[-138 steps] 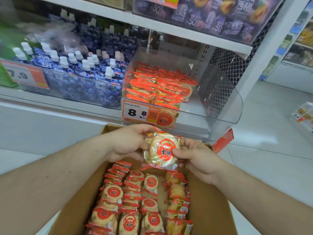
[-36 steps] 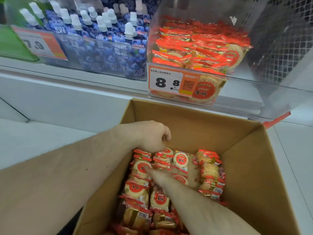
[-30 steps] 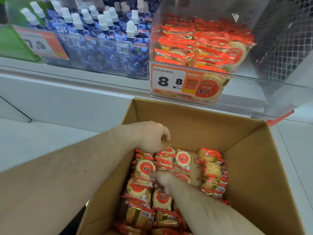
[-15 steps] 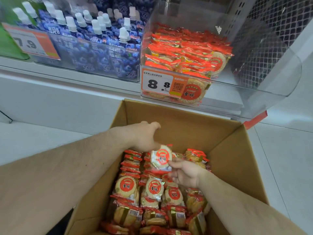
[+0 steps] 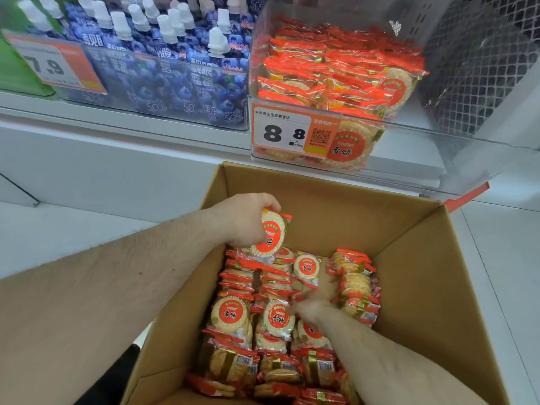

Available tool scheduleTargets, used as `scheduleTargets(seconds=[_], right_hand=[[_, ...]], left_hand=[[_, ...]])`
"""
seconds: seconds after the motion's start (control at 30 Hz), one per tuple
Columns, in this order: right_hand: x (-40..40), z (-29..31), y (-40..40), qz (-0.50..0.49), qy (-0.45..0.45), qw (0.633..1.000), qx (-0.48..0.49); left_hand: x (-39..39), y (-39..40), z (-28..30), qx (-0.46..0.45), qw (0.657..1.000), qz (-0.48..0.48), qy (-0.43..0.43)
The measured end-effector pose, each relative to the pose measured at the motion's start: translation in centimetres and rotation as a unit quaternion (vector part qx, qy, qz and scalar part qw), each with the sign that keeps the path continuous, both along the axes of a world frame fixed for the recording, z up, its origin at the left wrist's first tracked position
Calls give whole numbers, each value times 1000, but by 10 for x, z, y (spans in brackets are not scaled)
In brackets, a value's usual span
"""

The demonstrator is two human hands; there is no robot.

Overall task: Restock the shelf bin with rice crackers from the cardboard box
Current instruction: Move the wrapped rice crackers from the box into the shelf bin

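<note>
- The left hand [image 5: 248, 219] hangs over the near-left corner of the open brown cardboard box [image 5: 432, 287], fingers curled round one round rice-cracker pack in clear crinkly film with a red label [image 5: 271, 233], held on edge.
- I'd say it serves as the collecting hand; packs are best stacked flat against the palm, since the glossy film looks slippery.
- More red-and-clear cracker packs [image 5: 277, 317] fill the box floor in rows, some face up, some on edge.
- The right hand [image 5: 314, 302] reaches low among them; it is blurred, so I cannot tell whether it grips anything.
- Above and further right, the clear hard-plastic shelf bin with the orange price tag [image 5: 455, 159] is only part filled; its open right side looks the place to lay packs, gently, as the crackers seem brittle.
</note>
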State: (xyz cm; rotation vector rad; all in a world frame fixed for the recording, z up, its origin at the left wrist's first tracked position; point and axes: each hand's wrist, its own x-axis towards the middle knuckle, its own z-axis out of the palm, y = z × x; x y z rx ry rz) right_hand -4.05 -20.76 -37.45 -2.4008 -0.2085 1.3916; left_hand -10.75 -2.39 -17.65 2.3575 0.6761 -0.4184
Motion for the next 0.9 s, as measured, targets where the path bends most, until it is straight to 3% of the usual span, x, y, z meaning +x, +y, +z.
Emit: scheduleTargets(seconds=[0.13,0.3,0.43,0.63,0.77,0.9], right_hand=[[-7,-7,1,95,-49,994,-21],[21,20,0,68,1,997,28],[61,75,-13,99,-49,992,54],[88,172,-42,33,-5,983,183],[83,213,-55,-38,35,955,292],[74,239,-58,-89,65,923,369]], left_hand=[[2,-2,-2,-20,1000,1,13],[3,0,3,-44,999,2,4],[1,2,11,-39,999,4,-32],[3,-3,23,-22,997,-20,-72],[6,-12,33,-31,995,-24,-92],[7,-22,41,-110,985,-2,-131]])
